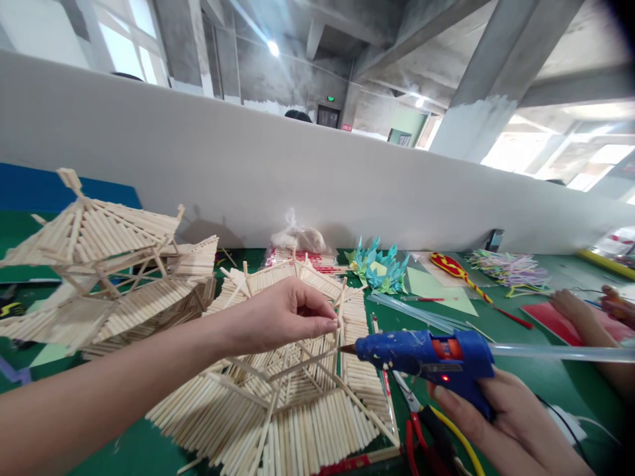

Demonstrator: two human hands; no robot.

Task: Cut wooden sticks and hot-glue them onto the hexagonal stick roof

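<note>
My right hand (516,416) is wrapped around the grip of a blue hot glue gun (426,354), a clear glue stick running out of its rear. The gun's red light is on, and its nozzle points left, close to my left fingertips. My left hand (297,311) pinches a thin wooden stick (342,297) that stands on a model of pale wooden sticks (317,423). This model has sloping slatted roof panels and an open frame of crossed sticks in the middle. My left forearm hides part of it.
A second stick model with a tiered roof (119,231) stands at left. Pliers (421,430) and scissors (409,393) lie beside the near model. Behind are a blue paper craft (380,264), bagged sticks (300,254) and a white partition (238,172). Another person's hand (575,307) is at right.
</note>
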